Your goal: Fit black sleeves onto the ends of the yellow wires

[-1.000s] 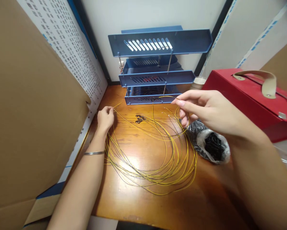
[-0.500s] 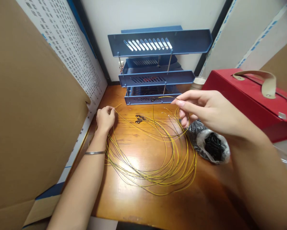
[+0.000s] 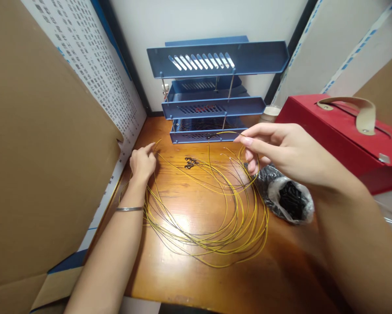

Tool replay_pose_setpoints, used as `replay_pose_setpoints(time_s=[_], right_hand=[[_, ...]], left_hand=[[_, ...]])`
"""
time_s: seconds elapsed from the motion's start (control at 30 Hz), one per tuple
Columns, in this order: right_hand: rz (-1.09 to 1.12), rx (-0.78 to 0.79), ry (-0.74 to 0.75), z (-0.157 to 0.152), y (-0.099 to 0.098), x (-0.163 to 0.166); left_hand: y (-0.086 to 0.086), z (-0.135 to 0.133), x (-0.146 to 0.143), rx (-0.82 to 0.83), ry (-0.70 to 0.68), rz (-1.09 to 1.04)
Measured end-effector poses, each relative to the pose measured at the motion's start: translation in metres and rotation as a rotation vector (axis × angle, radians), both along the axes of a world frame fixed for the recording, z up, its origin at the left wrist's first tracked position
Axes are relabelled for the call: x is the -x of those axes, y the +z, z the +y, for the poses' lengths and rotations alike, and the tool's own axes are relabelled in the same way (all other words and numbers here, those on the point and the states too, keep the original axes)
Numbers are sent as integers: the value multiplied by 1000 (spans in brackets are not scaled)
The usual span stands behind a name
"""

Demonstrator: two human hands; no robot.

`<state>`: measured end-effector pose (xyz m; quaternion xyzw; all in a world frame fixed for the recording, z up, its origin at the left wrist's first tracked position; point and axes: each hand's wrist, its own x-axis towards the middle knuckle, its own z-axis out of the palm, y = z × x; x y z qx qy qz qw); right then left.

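My right hand (image 3: pixel 268 146) holds a thin yellow-and-black wire (image 3: pixel 228 132) in a pinch above the right side of the coil. At that wire's free end, a small black tip hangs before the lowest tray. My left hand (image 3: pixel 143 161) rests low at the table's left, index finger stretched forward; a yellow wire end (image 3: pixel 158 142) sticks out at its fingertips, the thumb mostly hidden. Between the hands lies a loose coil of yellow and black wires (image 3: pixel 212 240). Several black end pieces (image 3: pixel 190 163) of these wires are bunched near the middle.
A blue three-tier tray rack (image 3: pixel 212 107) stands at the back. To the right are an open plastic bag of black pieces (image 3: pixel 292 200) and a red box (image 3: pixel 340 144) with a beige handle. Cardboard (image 3: pixel 45 144) walls the left side of the wooden table (image 3: pixel 183 283).
My left index finger has straightened forward and the wire by it has shifted slightly. My right hand keeps its pinch in nearly the same place.
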<state>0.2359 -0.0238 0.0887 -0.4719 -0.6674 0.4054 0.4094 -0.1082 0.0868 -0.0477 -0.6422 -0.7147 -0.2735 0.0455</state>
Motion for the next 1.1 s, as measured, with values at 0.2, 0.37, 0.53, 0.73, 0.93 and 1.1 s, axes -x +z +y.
replay_pose_setpoints(time_s=[0.2,0.37,0.53,0.73,0.93,1.1], right_hand=[[11,8,9,0,0,-1],[19,32,8,0,0,1],[23,77,15,-1,2,3],[-20,71,22,0,1,1],[-57,61,50,0,3,4],[-111,64,95,-1,4,10]], left_hand=[[3,-1,0,4,116,-59],[4,-2,3,57,112,-32],[27,-15,-17,-105,-148,-81],[68,-58,-70,-170,-630,-518],[72,-78,-91,-55,-836,-570],[65,-83,-104,-61,-863,-830]])
